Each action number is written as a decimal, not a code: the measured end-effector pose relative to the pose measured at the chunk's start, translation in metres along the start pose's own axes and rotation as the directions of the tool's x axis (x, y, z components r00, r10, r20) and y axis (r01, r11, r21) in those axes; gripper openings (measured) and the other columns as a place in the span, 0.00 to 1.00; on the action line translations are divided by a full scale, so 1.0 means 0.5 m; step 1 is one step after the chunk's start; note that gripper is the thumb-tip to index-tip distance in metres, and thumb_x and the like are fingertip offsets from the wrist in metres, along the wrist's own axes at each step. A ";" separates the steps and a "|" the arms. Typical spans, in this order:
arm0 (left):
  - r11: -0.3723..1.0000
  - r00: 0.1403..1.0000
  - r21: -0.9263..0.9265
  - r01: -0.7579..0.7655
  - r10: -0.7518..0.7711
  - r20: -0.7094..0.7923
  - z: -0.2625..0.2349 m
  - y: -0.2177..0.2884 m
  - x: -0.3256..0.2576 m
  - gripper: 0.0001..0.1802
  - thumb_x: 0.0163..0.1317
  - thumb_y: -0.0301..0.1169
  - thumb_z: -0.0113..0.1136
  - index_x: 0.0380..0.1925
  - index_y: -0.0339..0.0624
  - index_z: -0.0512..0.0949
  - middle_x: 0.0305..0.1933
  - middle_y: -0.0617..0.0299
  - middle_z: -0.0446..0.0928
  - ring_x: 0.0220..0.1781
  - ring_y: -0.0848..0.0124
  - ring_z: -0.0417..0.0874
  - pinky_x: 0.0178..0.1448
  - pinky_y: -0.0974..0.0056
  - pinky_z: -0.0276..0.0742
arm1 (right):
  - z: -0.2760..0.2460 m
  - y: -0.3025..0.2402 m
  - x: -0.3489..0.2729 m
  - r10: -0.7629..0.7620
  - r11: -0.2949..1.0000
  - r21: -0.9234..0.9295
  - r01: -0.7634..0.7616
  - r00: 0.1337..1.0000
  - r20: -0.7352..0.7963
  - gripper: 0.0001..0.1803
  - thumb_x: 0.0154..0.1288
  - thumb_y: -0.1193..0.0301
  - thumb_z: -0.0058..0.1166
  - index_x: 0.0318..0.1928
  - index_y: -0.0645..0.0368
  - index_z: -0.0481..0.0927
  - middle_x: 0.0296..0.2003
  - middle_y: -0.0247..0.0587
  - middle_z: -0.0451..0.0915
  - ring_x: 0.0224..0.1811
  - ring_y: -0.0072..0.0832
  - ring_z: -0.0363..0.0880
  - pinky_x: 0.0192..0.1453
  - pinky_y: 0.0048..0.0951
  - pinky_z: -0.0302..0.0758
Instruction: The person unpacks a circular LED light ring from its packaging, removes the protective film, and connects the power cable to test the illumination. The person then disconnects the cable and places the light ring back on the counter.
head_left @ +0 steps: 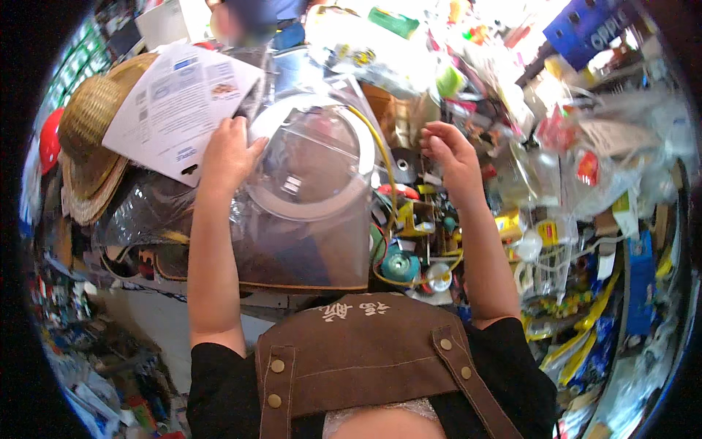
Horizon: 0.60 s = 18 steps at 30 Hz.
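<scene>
A: Item one, left hand (228,154)?
B: Closed on a printed leaflet (179,102) and the edge of a clear plastic bag (307,212), both gripped together at the bag's upper left.
A: Bag contents?
B: One round white ring with a clear dome (311,157), held up in front of the person, centre of view. The bag hangs down below it to near the chest.
A: Item two, right hand (452,155)?
B: Raised right of the bag, apart from it, fingers curled loosely inward. Whether it pinches anything, I cannot tell.
A: Surroundings?
B: Straw hats (91,139) stacked at left, partly under the leaflet. A yellow cord (384,157) curves down between bag and right hand. Below that, a teal round piece (401,263). Right side: shelves crowded with packaged goods (585,161). Another person (252,18) stands far, beyond the leaflet.
A: Wearer?
B: Brown apron (365,351) over black sleeves.
</scene>
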<state>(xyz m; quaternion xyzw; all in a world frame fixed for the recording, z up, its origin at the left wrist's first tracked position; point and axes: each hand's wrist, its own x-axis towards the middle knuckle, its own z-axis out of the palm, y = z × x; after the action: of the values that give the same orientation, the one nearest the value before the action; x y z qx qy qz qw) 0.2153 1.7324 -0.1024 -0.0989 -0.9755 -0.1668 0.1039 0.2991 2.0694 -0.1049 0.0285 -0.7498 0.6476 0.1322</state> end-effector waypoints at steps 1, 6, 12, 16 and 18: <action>1.000 1.000 0.009 -0.025 0.025 0.006 0.004 0.012 -0.001 0.26 0.53 0.43 0.61 0.43 0.32 0.71 0.45 0.44 0.72 0.49 0.51 0.73 0.53 0.54 0.69 | -0.034 0.014 -0.034 0.031 0.999 -0.027 -0.033 0.997 -0.066 0.11 0.66 0.73 0.45 0.47 0.62 0.74 0.40 0.34 0.76 0.39 0.20 0.74 0.47 0.23 0.71; 1.000 0.994 0.012 0.021 -0.022 0.107 0.022 0.040 -0.002 0.25 0.52 0.44 0.62 0.42 0.34 0.72 0.42 0.46 0.74 0.48 0.52 0.75 0.51 0.55 0.70 | -0.075 0.109 -0.207 0.092 0.806 -0.592 -0.030 0.993 0.076 0.11 0.60 0.70 0.48 0.41 0.62 0.76 0.36 0.50 0.78 0.39 0.40 0.78 0.45 0.34 0.73; 0.995 0.996 0.083 -0.058 0.063 -0.058 0.043 0.029 -0.007 0.27 0.53 0.46 0.61 0.43 0.34 0.74 0.47 0.45 0.72 0.48 0.53 0.74 0.51 0.55 0.70 | -0.067 0.164 -0.294 0.042 0.609 -0.793 0.004 0.998 0.037 0.07 0.58 0.71 0.50 0.33 0.61 0.75 0.30 0.50 0.76 0.36 0.47 0.76 0.40 0.43 0.73; 0.977 0.995 0.210 -0.042 0.059 -0.076 0.029 -0.005 -0.064 0.35 0.52 0.52 0.60 0.49 0.32 0.71 0.50 0.44 0.71 0.51 0.50 0.72 0.54 0.54 0.69 | -0.150 0.162 -0.234 -0.248 0.295 -0.955 0.032 0.968 -0.044 0.06 0.57 0.73 0.50 0.36 0.60 0.74 0.32 0.45 0.74 0.36 0.43 0.74 0.37 0.40 0.73; 0.972 0.988 0.190 0.138 -0.149 0.040 -0.005 0.039 -0.089 0.34 0.53 0.54 0.58 0.48 0.33 0.71 0.49 0.42 0.73 0.50 0.50 0.74 0.52 0.53 0.69 | -0.190 0.211 -0.179 -0.200 0.178 -0.983 -0.042 0.977 -0.078 0.04 0.56 0.73 0.46 0.32 0.61 0.72 0.31 0.48 0.73 0.36 0.44 0.74 0.37 0.42 0.74</action>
<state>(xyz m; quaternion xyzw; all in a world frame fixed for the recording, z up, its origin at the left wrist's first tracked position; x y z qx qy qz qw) 0.2627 1.7424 -0.1044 -0.0225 -0.9939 -0.0789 0.0738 0.3779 2.1676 -0.2154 -0.0853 -0.9709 0.0101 0.2236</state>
